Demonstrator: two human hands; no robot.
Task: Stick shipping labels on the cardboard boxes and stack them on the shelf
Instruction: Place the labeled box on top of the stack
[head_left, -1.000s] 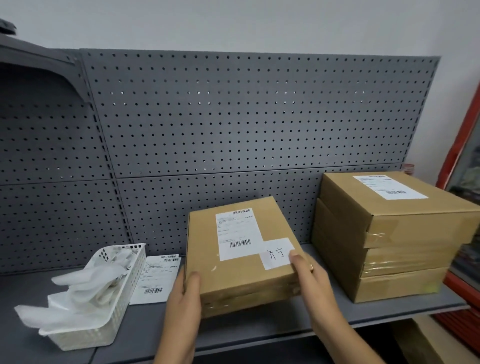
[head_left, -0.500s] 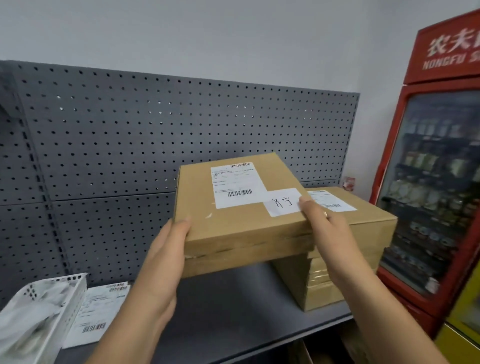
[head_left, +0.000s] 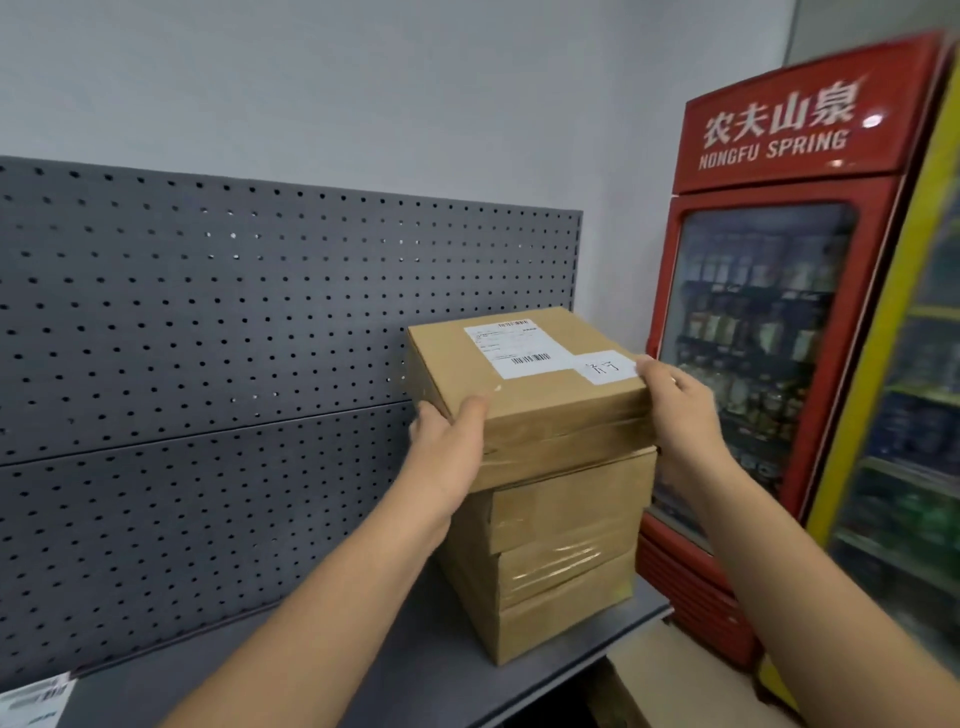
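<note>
our left hand (head_left: 451, 441) and right hand (head_left: 681, 410) clamp the top box (head_left: 524, 384) on the stack (head_left: 563, 566) at the shelf (head_left: 363, 670) edge | pegboard (head_left: 234, 364) open at 9 o'clock | fridge (head_left: 769, 322) crowds 3 o'clock

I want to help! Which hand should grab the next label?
The left hand, probably. The spare label lies at the shelf's far left, on that hand's side. The right hand grips the box at its right edge, by the fridge.

Three cardboard boxes (head_left: 540, 467) form one stack, two white labels (head_left: 514, 345) on top, two hands (head_left: 452, 441), one red fridge (head_left: 769, 332).
</note>
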